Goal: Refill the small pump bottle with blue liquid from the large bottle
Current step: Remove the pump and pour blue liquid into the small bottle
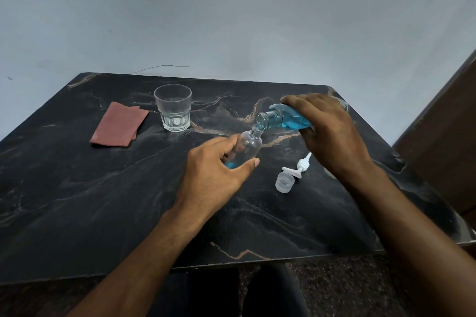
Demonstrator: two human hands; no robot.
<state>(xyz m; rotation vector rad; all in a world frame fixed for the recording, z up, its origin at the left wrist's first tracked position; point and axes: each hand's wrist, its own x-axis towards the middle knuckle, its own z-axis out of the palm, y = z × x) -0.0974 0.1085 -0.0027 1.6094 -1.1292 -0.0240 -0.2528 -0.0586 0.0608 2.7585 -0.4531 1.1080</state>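
My left hand grips the small clear bottle, tilted with its open neck pointing up and to the right; a little blue liquid shows at its bottom. My right hand holds the large bottle of blue liquid, tipped almost flat, its open mouth right above the small bottle's neck. The white pump head lies on the table between my forearms. Beside it lies a clear cap.
The dark marble-patterned table carries an empty drinking glass at the back and a folded reddish cloth to its left. A grey wall rises behind. A brown wooden panel stands at the right.
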